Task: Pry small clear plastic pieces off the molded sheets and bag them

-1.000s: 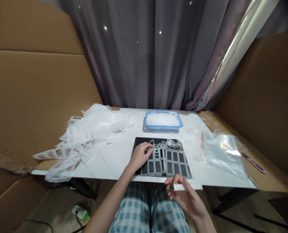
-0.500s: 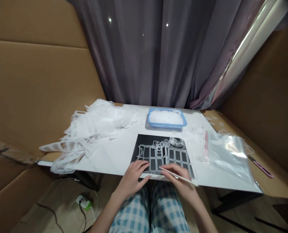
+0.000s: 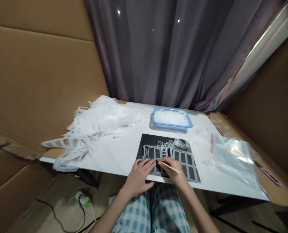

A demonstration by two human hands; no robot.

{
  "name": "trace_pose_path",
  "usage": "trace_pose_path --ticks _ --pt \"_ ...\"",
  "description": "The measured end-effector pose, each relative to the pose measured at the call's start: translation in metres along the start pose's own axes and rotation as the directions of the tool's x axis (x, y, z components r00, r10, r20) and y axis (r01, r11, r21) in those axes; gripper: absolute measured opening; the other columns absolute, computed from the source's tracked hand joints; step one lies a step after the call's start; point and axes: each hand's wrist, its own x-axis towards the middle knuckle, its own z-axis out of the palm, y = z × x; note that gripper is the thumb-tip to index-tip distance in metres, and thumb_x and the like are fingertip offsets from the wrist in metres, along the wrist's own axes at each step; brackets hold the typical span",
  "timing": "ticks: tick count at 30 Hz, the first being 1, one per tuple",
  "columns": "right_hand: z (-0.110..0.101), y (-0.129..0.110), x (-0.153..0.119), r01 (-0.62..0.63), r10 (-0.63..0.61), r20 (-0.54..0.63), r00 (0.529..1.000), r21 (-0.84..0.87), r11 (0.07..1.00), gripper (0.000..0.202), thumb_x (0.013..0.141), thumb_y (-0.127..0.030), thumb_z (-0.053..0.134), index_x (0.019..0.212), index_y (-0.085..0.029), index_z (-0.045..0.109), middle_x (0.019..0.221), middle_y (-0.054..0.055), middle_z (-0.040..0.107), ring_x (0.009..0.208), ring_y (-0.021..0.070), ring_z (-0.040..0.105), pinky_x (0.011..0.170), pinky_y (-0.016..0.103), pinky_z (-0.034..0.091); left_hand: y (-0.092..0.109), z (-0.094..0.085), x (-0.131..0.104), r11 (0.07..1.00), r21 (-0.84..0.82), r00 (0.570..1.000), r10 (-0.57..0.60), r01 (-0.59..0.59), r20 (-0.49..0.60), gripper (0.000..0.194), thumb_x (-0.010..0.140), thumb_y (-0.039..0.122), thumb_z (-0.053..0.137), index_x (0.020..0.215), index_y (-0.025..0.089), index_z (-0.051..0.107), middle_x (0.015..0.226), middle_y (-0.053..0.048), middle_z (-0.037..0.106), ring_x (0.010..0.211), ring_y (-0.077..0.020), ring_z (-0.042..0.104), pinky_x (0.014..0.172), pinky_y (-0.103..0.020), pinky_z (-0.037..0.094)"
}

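A black mat (image 3: 147, 138) lies at the table's front edge, with a translucent white grid sheet (image 3: 188, 165) of rectangular windows on it. My left hand (image 3: 140, 174) rests on the sheet's left part, fingers stretched out. In my right hand (image 3: 175, 173) is a thin white pen-like tool (image 3: 173, 167), gripped between thumb and fingers. Its tip points left, close to my left fingertips; whether it touches the sheet I cannot tell. Small loose white frames (image 3: 162, 147) and clear cut pieces (image 3: 181, 143) lie along the mat's upper part. Both hands cover the lower middle of the sheet.
Behind the mat stands a blue basket (image 3: 155, 124) filled with white pieces. A big heap of white sheets (image 3: 105, 118) spreads over the left side and overhangs the front edge. Right of the mat are a clear plastic bag (image 3: 233, 158) and a pink-handled tool (image 3: 270, 175).
My right hand has moved up and left, bringing the tool's tip near my left fingers. My left hand has shifted slightly right on the sheet. The camera view has turned a little.
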Motion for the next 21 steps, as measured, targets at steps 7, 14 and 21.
trace_pose_path --ticks 7,14,21 --pt "0.002 -0.002 0.001 0.080 -0.064 0.087 0.994 -0.187 0.979 0.023 0.096 -0.030 0.050 0.091 -0.019 0.070 0.090 0.007 0.070 0.080 0.0196 0.066 0.071 0.028 0.050 -0.002 0.005 0.002 0.999 -0.028 1.000 -0.025 0.025 0.005 0.071 0.081 0.042 0.063 0.144 0.026 0.036 0.150 0.000 0.040 0.132 -0.0269 0.039 0.107 -0.050 0.023" --pt "0.013 0.008 0.001 0.297 -0.258 0.155 0.954 -0.620 0.726 0.021 0.091 -0.016 0.053 0.110 -0.019 0.062 0.136 0.013 0.055 0.121 0.0308 0.050 0.097 0.046 0.042 0.000 0.005 0.002 0.998 -0.042 0.999 -0.051 0.051 -0.006 0.067 0.076 0.043 0.067 0.137 0.024 0.045 0.146 -0.001 0.045 0.130 -0.0265 0.039 0.109 -0.050 0.023" --pt "0.008 0.011 0.010 0.302 -0.347 0.084 0.934 -0.706 0.641 0.023 0.090 -0.012 0.052 0.110 -0.020 0.059 0.127 0.009 0.062 0.114 0.0268 0.055 0.095 0.042 0.038 0.001 0.002 0.002 0.994 -0.073 0.997 -0.077 0.079 0.031 0.065 0.076 0.043 0.067 0.136 0.027 0.045 0.148 0.001 0.044 0.132 -0.0262 0.039 0.108 -0.050 0.024"
